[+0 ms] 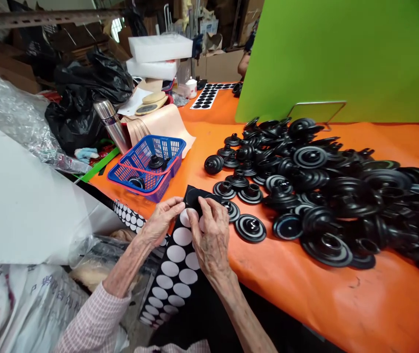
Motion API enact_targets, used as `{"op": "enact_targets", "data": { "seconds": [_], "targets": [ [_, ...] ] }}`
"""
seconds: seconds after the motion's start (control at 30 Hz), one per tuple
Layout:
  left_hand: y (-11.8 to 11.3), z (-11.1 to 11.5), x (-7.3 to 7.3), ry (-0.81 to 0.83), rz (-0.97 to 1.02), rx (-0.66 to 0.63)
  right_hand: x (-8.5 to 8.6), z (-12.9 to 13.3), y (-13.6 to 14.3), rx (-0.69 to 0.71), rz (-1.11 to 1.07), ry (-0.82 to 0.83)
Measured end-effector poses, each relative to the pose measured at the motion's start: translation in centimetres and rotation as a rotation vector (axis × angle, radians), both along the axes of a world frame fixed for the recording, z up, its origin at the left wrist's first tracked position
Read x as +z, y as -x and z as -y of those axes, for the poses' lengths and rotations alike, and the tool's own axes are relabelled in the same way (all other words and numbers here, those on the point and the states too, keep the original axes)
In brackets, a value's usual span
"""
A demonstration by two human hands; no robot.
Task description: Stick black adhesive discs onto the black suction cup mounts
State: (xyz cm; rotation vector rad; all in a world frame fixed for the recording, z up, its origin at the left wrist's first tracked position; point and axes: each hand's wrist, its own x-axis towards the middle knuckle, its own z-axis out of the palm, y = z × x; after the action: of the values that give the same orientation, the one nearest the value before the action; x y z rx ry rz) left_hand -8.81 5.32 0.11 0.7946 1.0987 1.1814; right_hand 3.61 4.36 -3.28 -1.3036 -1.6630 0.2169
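A long black sheet with rows of white round spots (175, 253) hangs over the front edge of the orange table. My left hand (161, 220) pinches its upper left edge between thumb and fingers. On its dark top end, my right hand (211, 230) has thumb and fingers closed around a black disc (194, 196). Just right of that hand lie black ringed round parts (250, 228), one with its knob up. A large heap of similar black parts (312, 181) spreads to the right.
A blue basket (146, 164) with a few black parts stands left on the orange table (397, 294). Behind it are a steel flask (111, 125) and black bags (84, 98). A green board (342, 59) stands behind the heap. Another person's arm (244, 63) shows at the back.
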Motion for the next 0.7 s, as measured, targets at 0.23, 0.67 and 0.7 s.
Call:
{"op": "enact_targets", "data": {
  "seconds": [0.23, 0.67, 0.7],
  "targets": [
    [-0.8, 0.2, -0.3, -0.044, -0.062, -0.058, 0.1, -1.0, 0.0, 0.021, -0.049, 0.014],
    [-2.4, 0.5, -1.3, -0.199, -0.669, 0.305, -0.2, 2.1, -4.8, -0.042, -0.361, 0.113],
    [-2.9, 1.1, -0.8, -0.202, -0.690, 0.211, -0.4, 2.6, -4.5, -0.035, -0.327, 0.081]
  ]
}}
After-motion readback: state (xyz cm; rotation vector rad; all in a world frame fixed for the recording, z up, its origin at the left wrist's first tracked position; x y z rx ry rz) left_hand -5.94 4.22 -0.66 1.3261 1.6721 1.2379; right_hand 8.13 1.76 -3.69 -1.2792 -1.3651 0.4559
